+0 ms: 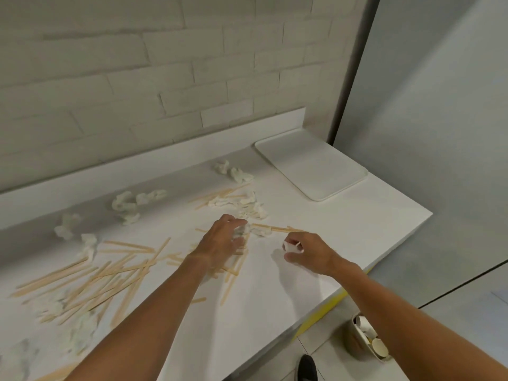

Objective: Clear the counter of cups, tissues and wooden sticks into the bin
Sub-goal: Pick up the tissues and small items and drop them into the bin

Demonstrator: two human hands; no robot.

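With the left hand [224, 240] closing its grip on a tissue [242, 231] and the right hand [308, 253] pinching a white scrap [288, 246], both just short of the tray [310, 166], best bunch nearby sticks [115, 273] before turning to the bin [357, 342]

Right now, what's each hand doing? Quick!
Left hand: fingers curled round a tissue on the counter.
Right hand: pinching a small white scrap.

Soft, even indoor light, mildly blurred

Faint shadows are cast under both hands; straight lines are bowed by wide-angle distortion (most at the edges).
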